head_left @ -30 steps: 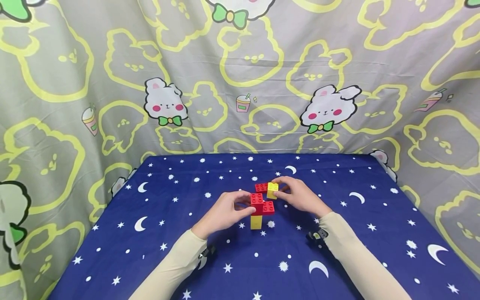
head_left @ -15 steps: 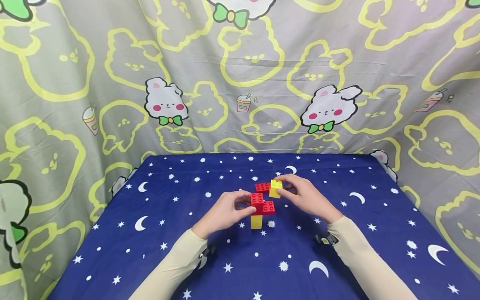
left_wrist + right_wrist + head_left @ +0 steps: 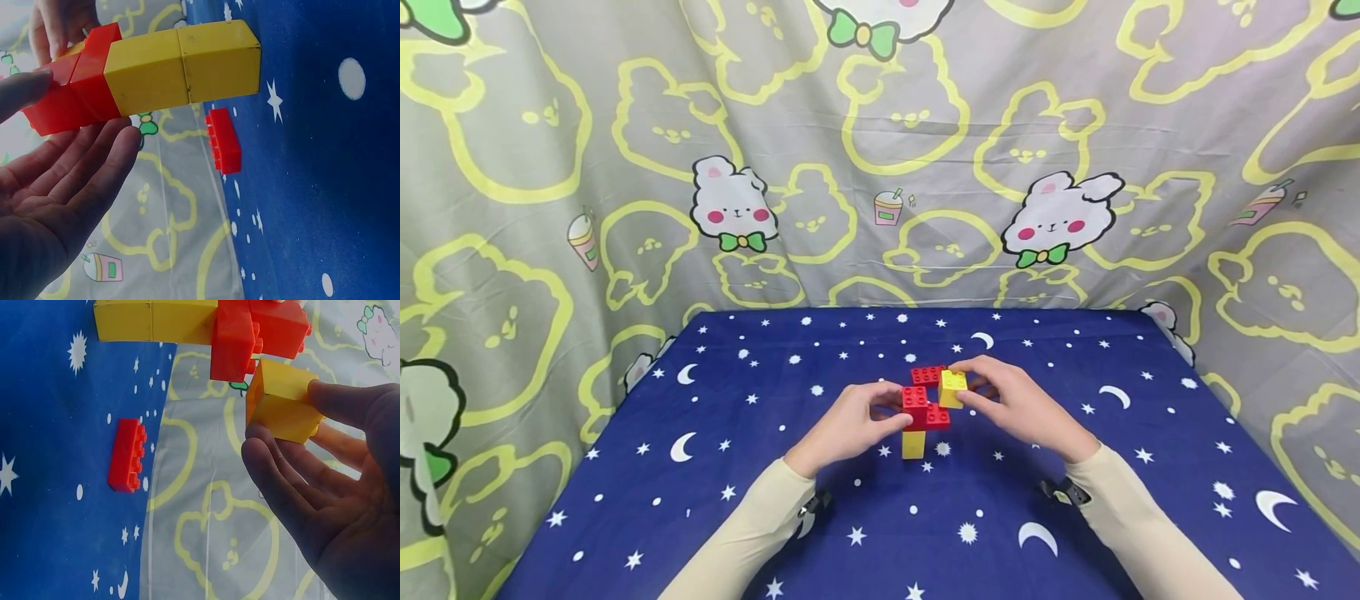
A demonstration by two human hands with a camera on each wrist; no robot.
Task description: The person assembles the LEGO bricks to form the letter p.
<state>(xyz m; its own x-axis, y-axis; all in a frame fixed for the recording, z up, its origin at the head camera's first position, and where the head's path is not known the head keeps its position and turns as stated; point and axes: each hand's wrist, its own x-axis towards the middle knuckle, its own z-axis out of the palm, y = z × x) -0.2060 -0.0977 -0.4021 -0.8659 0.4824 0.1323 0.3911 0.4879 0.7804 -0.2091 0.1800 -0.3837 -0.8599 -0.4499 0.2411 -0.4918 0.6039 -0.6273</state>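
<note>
A toy block stack stands on the table: two yellow blocks one on the other, a longer red brick across their top, and a square red block on that brick's left end. My left hand holds the square red block between thumb and fingers. Between thumb and fingertips, my right hand pinches a loose yellow block. In the right wrist view this yellow block hangs just above the studs at the long red brick's free right end, with a small gap.
Behind the stack a separate red brick lies on the table, studs up. A dark blue cloth with stars and moons covers the table. A patterned grey curtain hangs behind and at both sides.
My right hand has shifted a little right with the yellow block, then come nearer and down over the long red brick's right end. The left hand and the stack stay put.
</note>
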